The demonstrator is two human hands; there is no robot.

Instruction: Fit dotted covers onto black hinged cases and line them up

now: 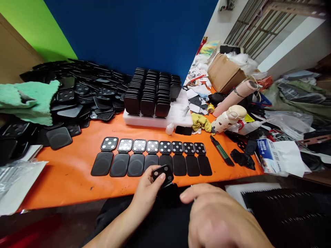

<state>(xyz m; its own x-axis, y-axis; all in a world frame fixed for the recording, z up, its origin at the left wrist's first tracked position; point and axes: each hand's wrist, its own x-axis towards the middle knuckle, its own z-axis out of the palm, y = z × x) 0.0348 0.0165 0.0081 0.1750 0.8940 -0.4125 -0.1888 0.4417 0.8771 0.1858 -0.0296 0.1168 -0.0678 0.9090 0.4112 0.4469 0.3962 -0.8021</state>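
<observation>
My left hand (pixel 147 188) is closed on a black hinged folding panel (pixel 169 193), thumb pressed on its upper leaf beside grey round dots. The lower leaf hangs toward my lap. Just right of it is my right hand (pixel 216 213), large and partly blurred, its fingers curled and the index finger pointing at the panel. A small glint shows by that fingertip; what these fingers hold, if anything, I cannot make out. Beyond my hands, a row of similar panels (pixel 136 164) lies opened flat on the orange table (pixel 77 182), dotted leaves at the far side.
Stacked black panels (pixel 148 103) stand upright in a white foam block (pixel 144 120). A heap of loose panels (pixel 100 93) and a green cloth (pixel 28 100) lie left. A small white bottle (pixel 169 129), yellow cloth (pixel 201 122), patterned bottle (pixel 227 119) and box cutter (pixel 221 151) lie right.
</observation>
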